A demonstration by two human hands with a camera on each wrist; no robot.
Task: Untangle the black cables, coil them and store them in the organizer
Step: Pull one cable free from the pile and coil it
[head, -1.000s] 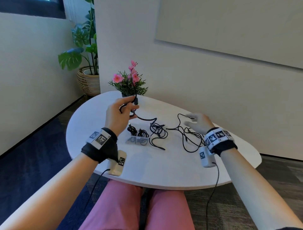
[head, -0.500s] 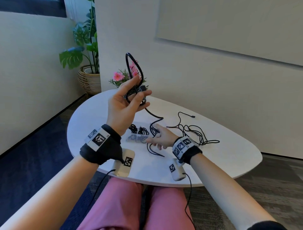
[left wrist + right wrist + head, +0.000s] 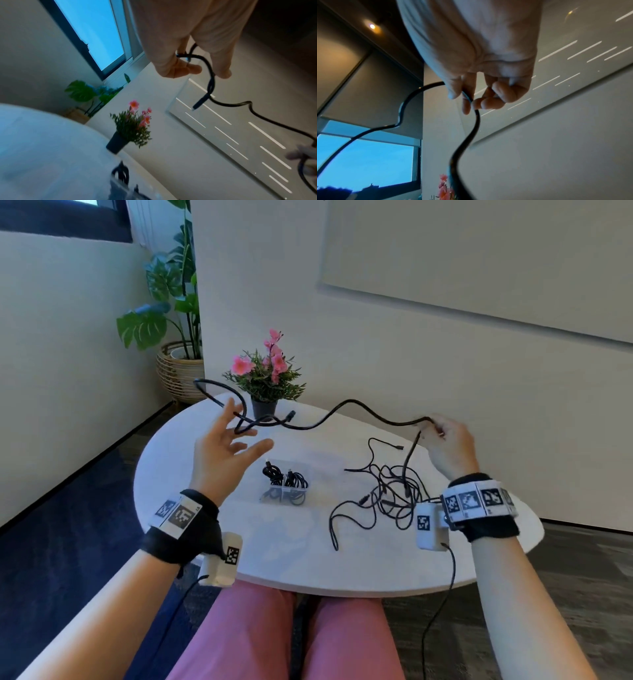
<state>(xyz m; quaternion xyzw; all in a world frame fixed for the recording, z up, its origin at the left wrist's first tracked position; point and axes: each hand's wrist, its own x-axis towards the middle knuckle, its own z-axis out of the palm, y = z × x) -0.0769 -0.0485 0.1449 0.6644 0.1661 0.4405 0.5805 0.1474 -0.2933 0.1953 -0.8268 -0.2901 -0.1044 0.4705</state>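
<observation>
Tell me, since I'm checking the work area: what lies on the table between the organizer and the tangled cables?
In the head view, bare white table separates the clear organizer from the tangled cables; nothing lies between.

Both forearms reach forward, wrists banded in black straps. The left hand (image 3: 222,450) is raised with fingers (image 3: 227,414) spread and nearly straight — a black cable (image 3: 346,409) loops around them, hooked rather than clenched. The right hand (image 3: 448,446) is held out wide, knuckles up, fingers curled — pinching that cable between thumb and fingertips (image 3: 481,104).
</observation>
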